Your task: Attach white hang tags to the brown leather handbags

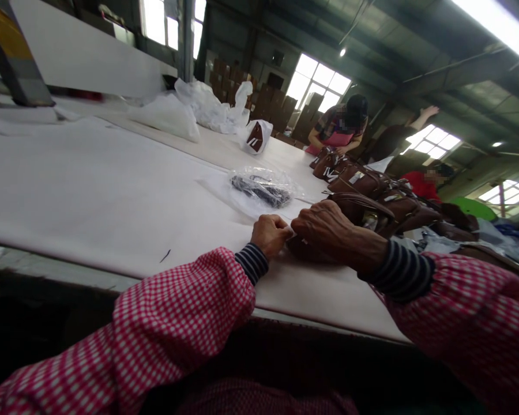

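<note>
My left hand (269, 235) is closed in a pinch, thumb and forefinger pressed together near a small whitish bit that I cannot name. Almost touching it, my right hand (328, 230) is also closed, with its fingertips mostly hidden from view. Under the right hand, part of a brown handbag (307, 251) rests on the white-covered table (125, 202). Beyond both hands lies a clear plastic bag (263, 185) with something dark, perhaps straps, inside it. Another brown handbag (358, 208) stands just past my right hand.
Several brown handbags (389, 193) are heaped along the right side. A wrapped handbag (256, 138) and crumpled white plastic (218, 106) sit further back. A co-worker (343, 124) bends over bags across the table; other people are at the right. A dark thread-like mark (165, 255) shows near the front edge.
</note>
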`<state>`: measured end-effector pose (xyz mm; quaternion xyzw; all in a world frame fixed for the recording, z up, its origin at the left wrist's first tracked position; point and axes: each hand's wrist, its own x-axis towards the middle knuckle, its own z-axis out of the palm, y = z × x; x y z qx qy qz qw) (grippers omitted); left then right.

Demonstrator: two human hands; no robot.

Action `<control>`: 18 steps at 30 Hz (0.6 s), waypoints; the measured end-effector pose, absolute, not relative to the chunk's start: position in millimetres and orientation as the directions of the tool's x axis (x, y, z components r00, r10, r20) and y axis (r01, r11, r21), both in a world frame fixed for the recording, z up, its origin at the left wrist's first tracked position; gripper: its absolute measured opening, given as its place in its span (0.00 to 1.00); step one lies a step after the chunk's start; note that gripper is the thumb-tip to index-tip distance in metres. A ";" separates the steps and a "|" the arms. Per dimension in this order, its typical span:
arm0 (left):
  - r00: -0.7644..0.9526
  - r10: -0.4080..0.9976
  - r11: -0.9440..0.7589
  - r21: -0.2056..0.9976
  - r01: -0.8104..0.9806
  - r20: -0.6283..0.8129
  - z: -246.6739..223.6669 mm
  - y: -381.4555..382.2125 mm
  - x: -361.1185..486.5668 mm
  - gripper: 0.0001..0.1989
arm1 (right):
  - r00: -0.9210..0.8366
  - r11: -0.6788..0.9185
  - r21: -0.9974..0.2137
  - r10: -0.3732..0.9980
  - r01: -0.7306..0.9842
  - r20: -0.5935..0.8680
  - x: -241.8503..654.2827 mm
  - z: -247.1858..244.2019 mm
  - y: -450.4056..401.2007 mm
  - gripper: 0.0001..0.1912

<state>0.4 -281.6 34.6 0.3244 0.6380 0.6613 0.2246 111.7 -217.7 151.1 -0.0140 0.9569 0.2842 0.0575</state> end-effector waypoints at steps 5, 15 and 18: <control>-0.669 0.710 -0.033 0.959 0.283 0.221 36.7 -284.5 2.4 0.07 | -0.990 0.851 0.510 -0.077 -0.129 -0.121 115.1 152.9 -214.7 0.10; -0.598 0.766 -0.119 0.967 0.226 0.234 30.0 -274.9 8.9 0.03 | -0.978 0.898 0.439 0.064 -0.030 -0.197 117.5 166.4 -209.9 0.07; -0.561 0.796 -0.233 0.970 0.064 0.228 25.0 -269.7 10.0 0.03 | -0.980 0.902 0.429 0.052 -0.037 -0.194 118.9 167.0 -210.3 0.05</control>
